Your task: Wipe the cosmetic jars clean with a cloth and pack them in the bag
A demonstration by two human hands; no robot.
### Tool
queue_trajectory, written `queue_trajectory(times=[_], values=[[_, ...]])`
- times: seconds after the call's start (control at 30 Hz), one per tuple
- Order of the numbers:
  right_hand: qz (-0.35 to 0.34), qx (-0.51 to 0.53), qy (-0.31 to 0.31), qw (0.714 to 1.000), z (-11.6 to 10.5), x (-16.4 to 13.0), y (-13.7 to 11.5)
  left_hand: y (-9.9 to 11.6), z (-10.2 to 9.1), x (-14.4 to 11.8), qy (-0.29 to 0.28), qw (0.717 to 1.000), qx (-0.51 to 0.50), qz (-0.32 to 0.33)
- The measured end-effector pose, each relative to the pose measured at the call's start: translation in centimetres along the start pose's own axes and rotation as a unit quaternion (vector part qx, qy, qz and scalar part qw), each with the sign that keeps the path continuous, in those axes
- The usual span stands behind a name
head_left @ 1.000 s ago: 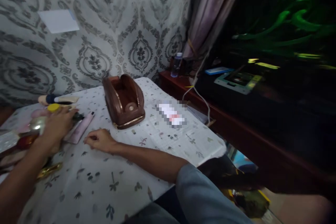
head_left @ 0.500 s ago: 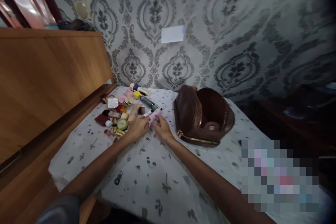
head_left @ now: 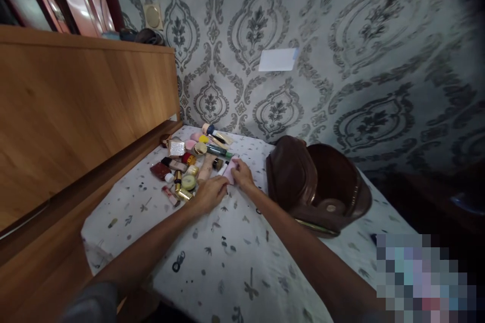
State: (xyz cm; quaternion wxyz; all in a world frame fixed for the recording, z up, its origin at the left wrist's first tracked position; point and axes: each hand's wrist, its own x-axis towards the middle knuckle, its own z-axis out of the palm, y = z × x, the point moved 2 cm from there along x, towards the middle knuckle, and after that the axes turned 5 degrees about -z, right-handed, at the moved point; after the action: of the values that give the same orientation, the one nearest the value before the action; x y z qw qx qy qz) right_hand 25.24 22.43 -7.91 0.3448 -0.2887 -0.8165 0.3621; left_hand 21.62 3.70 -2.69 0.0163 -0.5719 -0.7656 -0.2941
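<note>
A pale pink tube (head_left: 230, 169) is held between my two hands, low over the cloth. My right hand (head_left: 243, 175) pinches its upper right side. Closed fingers of my left hand (head_left: 209, 194) are at its lower left end, partly hiding it. A slim white stick (head_left: 223, 168) lies just left of the tube. Close by are a peach-coloured tube (head_left: 205, 167), a small dark-lidded jar (head_left: 217, 163) and a dark green bottle (head_left: 216, 150). Left of my left hand lie a round yellow-green jar (head_left: 188, 182) and a gold lipstick case (head_left: 184, 195).
A brown leather bag (head_left: 290, 176) gapes on the right of the patterned tablecloth (head_left: 200, 262). More cosmetics, including a glittery square compact (head_left: 176, 149) and a dark red bottle (head_left: 159, 171), cluster at the back left. A wooden panel (head_left: 87, 96) borders the left; a papered wall stands behind.
The view has swung left, shifting the scene rightward. Both hands keep hold of the pink tube, now turned more upright, and my left hand sits slightly lower along it.
</note>
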Motion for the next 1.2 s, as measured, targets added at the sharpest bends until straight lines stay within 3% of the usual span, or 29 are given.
queue_trajectory(times=[0.17,0.47,0.63,0.9,1.03,1.2], values=[[0.001,0.036,0.018,0.999,0.2,0.0,0.4,-1.7,-3.0,1.1,0.062,0.996,0.033,-0.062],[0.022,0.051,0.076,0.996,-0.9,-4.1,-0.5,-10.4,-10.2,1.0,0.178,0.934,0.132,-0.281],[0.017,0.051,0.076,0.996,-1.4,-7.3,-1.9,-12.0,-10.1,1.0,0.159,0.929,0.161,-0.294],[-0.043,0.059,0.062,0.995,-2.1,-10.1,-2.6,-8.7,-6.1,1.7,0.097,0.954,0.188,-0.212],[-0.050,0.064,0.056,0.995,-2.1,-10.0,-2.6,-9.4,-7.9,1.4,0.121,0.950,0.179,-0.224],[-0.049,0.072,0.063,0.994,-1.9,-10.0,-2.6,-13.0,-12.1,-0.3,0.198,0.918,0.171,-0.299]])
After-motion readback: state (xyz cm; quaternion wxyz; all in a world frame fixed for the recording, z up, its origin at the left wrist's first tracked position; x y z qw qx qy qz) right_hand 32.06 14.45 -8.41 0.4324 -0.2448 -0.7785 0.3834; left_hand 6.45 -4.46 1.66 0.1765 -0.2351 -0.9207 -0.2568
